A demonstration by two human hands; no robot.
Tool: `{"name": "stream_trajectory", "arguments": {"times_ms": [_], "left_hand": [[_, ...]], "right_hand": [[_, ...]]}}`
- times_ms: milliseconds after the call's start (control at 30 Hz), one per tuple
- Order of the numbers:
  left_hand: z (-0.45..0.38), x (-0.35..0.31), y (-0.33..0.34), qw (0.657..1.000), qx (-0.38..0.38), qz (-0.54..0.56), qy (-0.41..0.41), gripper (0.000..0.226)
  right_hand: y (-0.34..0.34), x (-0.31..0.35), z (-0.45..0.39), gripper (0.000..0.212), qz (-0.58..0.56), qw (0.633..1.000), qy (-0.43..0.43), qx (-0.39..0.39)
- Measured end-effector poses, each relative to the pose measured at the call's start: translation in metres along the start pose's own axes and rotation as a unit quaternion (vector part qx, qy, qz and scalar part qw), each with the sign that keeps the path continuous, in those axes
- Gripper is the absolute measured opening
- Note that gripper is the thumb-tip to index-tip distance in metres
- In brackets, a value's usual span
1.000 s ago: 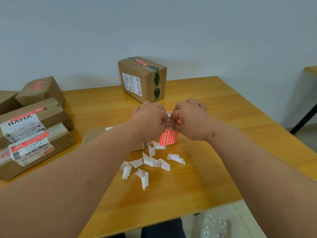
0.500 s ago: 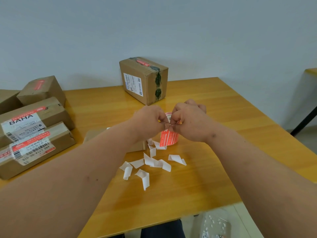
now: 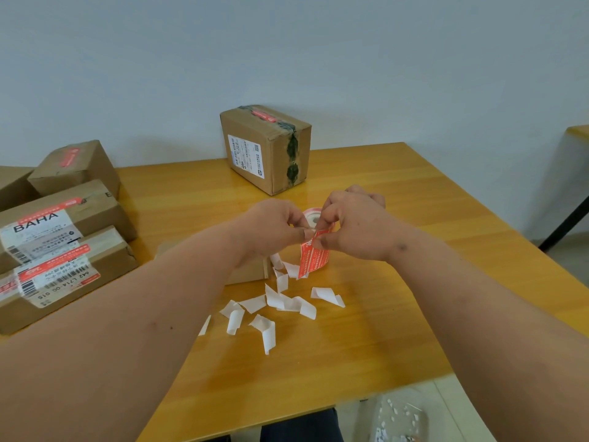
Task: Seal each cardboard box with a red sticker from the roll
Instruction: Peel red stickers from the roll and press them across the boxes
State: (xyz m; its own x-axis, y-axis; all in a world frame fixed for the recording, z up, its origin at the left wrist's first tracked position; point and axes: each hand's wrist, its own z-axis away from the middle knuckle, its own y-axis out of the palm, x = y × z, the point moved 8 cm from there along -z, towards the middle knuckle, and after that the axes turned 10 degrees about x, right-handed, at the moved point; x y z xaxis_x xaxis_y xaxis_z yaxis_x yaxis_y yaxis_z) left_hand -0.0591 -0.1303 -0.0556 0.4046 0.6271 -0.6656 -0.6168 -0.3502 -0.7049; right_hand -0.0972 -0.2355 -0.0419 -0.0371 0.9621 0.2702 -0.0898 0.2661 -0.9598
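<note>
Fingers of both hands, left (image 3: pixel 274 226) and right (image 3: pixel 350 224), are pinching a red sticker (image 3: pixel 314 255). It is hanging above the table (image 3: pixel 382 282), beside white paper scraps (image 3: pixel 287 303).

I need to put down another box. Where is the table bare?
Bare: the table right of the right hand, and the near edge below the backing scraps. Crowded: the left, with stacked boxes, and the centre around the sticker roll.
</note>
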Motion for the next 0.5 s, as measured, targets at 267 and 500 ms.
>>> {"name": "stream_trajectory", "arguments": {"times_ms": [267, 500], "left_hand": [[0.0003, -0.0020, 0.0011, 0.999, 0.022, -0.024, -0.008, 0.016], [-0.0042, -0.0033, -0.0019, 0.999, -0.002, -0.048, -0.008, 0.011]], "right_hand": [[-0.0035, 0.0025, -0.0022, 0.010, 0.035, 0.999, 0.009, 0.001], [-0.0018, 0.0013, -0.0048, 0.006, 0.034, 0.999, 0.005, 0.004]]}}
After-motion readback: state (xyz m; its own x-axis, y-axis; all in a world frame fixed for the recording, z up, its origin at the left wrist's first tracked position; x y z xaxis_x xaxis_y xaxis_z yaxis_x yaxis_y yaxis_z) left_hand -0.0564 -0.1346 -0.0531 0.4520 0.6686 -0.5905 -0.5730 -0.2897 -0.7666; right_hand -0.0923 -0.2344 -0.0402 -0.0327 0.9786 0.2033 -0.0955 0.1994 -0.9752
